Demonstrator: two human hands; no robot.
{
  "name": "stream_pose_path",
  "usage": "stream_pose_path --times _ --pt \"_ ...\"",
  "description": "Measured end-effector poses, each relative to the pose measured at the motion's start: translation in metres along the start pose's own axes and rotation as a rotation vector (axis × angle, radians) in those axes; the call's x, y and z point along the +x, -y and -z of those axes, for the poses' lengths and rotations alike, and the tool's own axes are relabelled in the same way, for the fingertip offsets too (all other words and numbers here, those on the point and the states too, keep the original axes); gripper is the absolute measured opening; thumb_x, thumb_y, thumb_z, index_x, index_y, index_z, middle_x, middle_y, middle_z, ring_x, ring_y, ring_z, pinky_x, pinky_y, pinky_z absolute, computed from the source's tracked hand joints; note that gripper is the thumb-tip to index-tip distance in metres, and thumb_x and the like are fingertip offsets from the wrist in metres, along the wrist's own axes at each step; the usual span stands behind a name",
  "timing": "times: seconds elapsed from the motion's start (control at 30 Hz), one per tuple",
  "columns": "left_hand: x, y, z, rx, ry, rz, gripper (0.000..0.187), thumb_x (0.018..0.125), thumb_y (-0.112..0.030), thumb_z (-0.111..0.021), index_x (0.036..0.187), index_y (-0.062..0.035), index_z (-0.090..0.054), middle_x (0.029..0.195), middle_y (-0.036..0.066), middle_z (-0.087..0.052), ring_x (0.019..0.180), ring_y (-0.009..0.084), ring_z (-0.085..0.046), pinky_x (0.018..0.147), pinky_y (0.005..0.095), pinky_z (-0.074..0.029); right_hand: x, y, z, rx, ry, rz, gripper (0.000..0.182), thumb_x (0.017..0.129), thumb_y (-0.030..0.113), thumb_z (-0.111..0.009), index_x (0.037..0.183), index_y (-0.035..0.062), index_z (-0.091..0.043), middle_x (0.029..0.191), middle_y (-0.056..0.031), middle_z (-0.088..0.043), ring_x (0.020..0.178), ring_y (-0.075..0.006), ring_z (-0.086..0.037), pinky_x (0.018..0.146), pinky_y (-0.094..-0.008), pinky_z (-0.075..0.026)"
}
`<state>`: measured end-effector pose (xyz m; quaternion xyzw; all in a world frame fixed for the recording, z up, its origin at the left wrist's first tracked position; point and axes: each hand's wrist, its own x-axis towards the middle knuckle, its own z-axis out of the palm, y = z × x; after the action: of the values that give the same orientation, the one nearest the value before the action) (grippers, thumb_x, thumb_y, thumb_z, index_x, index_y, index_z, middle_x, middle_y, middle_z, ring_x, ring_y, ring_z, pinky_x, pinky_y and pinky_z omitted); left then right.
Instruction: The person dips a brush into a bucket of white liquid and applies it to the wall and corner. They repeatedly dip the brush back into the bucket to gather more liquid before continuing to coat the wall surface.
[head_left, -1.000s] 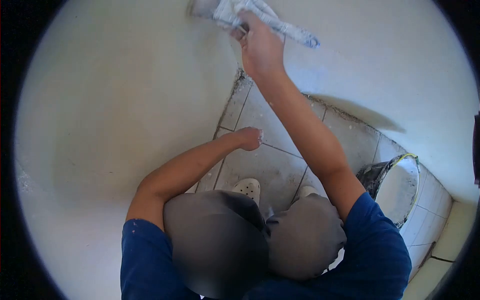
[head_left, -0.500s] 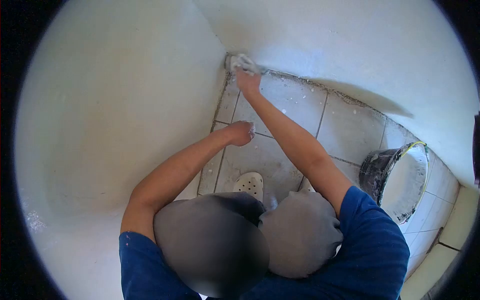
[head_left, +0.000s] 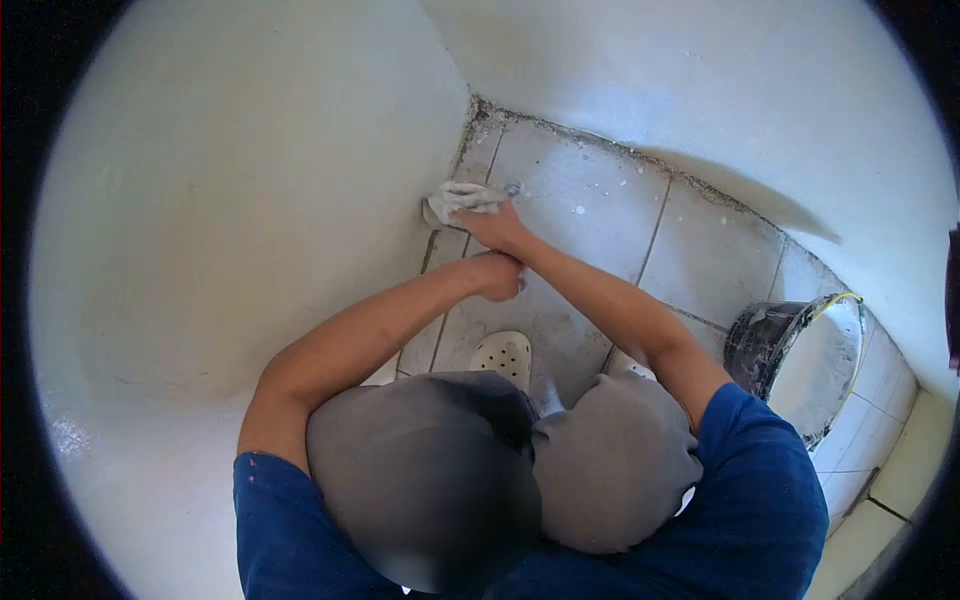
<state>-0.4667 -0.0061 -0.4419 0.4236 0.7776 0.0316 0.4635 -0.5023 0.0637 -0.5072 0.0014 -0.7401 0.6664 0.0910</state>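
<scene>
My right hand (head_left: pixel 492 222) is closed on a crumpled whitish cloth (head_left: pixel 462 201), which lies against the foot of the left wall (head_left: pixel 300 200). Just below it, my left hand (head_left: pixel 502 276) is closed, near my right wrist, with a small pale bit of something showing at its fingers; what it is I cannot make out. Under both hands are pale floor tiles (head_left: pixel 575 190) with white specks and dark joints.
A black bucket (head_left: pixel 768 345) with a whitish inside and a yellow-green rim strand stands at the right. The right wall (head_left: pixel 700 90) meets the left one at a dirty corner (head_left: pixel 482 108). A cream clog (head_left: pixel 503 357) shows below my hands.
My right hand and the cloth have moved from the corner towards me along the left wall. My left hand has shifted slightly to the right, and the two hands are now closer together.
</scene>
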Motion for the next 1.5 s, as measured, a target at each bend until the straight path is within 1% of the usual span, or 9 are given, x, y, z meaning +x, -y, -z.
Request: stream_pose_path --times 0.17,0.37,0.57,0.97,1.07,1.27,1.33,1.4,1.5 --pt "-0.007 -0.019 0.0 0.073 0.112 -0.028 0.04 0.083 -0.024 -0.045 0.113 0.0023 -0.047 0.108 0.022 -0.054 0.102 0.034 -0.052 0.089 0.041 -0.04 0.026 0.04 0.022 0.363 -0.26 -0.35 0.032 0.073 0.007 -0.06 0.104 0.0053 -0.057 0.098 -0.0038 -0.061 0.089 -0.0115 -0.055 0.078 -0.0274 -0.045" --pt "0.0 -0.008 -0.011 0.055 0.055 -0.127 0.038 0.083 -0.025 -0.044 0.11 0.0023 -0.048 0.106 0.023 -0.054 0.101 0.036 -0.051 0.088 0.0424 -0.04 0.0 0.025 -0.005 0.276 -0.078 -0.51 0.022 0.075 0.012 -0.058 0.097 0.0058 -0.06 0.092 -0.0043 -0.062 0.08 -0.014 -0.056 0.072 -0.0273 -0.045" --pt "-0.006 -0.011 -0.001 0.028 0.113 -0.1 0.036 0.084 -0.024 -0.043 0.109 0.0021 -0.048 0.105 0.023 -0.053 0.102 0.0363 -0.05 0.089 0.0428 -0.039 0.085 0.01 0.022 0.371 -0.596 -0.371 0.042 0.072 0.015 -0.061 0.109 -0.0004 -0.049 0.097 -0.0113 -0.06 0.089 -0.0206 -0.057 0.076 -0.0307 -0.045" --pt "0.002 -0.006 0.01 0.01 0.1 -0.104 0.034 0.086 -0.024 -0.043 0.106 0.0029 -0.05 0.109 0.023 -0.052 0.104 0.0372 -0.049 0.089 0.0438 -0.038 0.107 -0.026 0.006 0.234 -0.625 -0.263 0.034 0.069 0.011 -0.064 0.101 0.005 -0.057 0.089 -0.0084 -0.061 0.081 -0.0177 -0.058 0.07 -0.0288 -0.047" --pt "0.002 -0.003 0.001 0.018 0.044 -0.104 0.033 0.084 -0.023 -0.045 0.101 0.0035 -0.051 0.103 0.023 -0.055 0.101 0.0363 -0.051 0.087 0.0428 -0.04 0.071 0.028 0.015 0.347 -0.302 -0.457 0.032 0.072 0.008 -0.06 0.103 0.0042 -0.054 0.096 -0.0092 -0.058 0.088 -0.0187 -0.055 0.077 -0.0309 -0.045" --pt "-0.007 -0.015 0.007 -0.01 0.125 -0.032 0.034 0.084 -0.024 -0.045 0.104 0.0026 -0.051 0.106 0.023 -0.055 0.103 0.0357 -0.051 0.087 0.0424 -0.041 0.078 0.092 0.038 0.933 -0.359 -0.485 0.032 0.072 0.006 -0.061 0.102 0.0041 -0.052 0.098 -0.0089 -0.057 0.086 -0.0205 -0.057 0.07 -0.0314 -0.049" --pt "-0.003 -0.007 -0.005 -0.015 0.052 -0.074 0.034 0.084 -0.023 -0.045 0.106 0.0021 -0.051 0.107 0.023 -0.055 0.104 0.0351 -0.051 0.088 0.042 -0.04 0.054 0.066 0.017 -0.077 -0.186 -0.244 0.031 0.076 0.013 -0.057 0.104 0.0039 -0.052 0.099 -0.0093 -0.058 0.088 -0.0209 -0.056 0.08 -0.0347 -0.044" --pt "-0.009 -0.008 -0.004 -0.025 0.04 -0.103 0.034 0.083 -0.023 -0.046 0.107 0.0024 -0.051 0.107 0.023 -0.054 0.104 0.0347 -0.051 0.088 0.0417 -0.04 0.033 0.05 -0.002 -0.208 -0.196 -0.294 0.032 0.08 0.022 -0.051 0.105 0.0036 -0.053 0.101 -0.0096 -0.058 0.092 -0.0212 -0.055 0.09 -0.0375 -0.035" --pt "0.002 -0.004 -0.002 0.021 0.128 -0.061 0.04 0.085 -0.023 -0.045 0.117 0.0021 -0.041 0.116 0.024 -0.048 0.109 0.0363 -0.046 0.092 0.0434 -0.037 0.03 0.033 -0.004 0.371 -0.282 -0.618 0.039 0.084 0.032 -0.042 0.106 0.0018 -0.053 0.102 -0.0104 -0.058 0.1 -0.0211 -0.051 0.101 -0.0408 -0.019"
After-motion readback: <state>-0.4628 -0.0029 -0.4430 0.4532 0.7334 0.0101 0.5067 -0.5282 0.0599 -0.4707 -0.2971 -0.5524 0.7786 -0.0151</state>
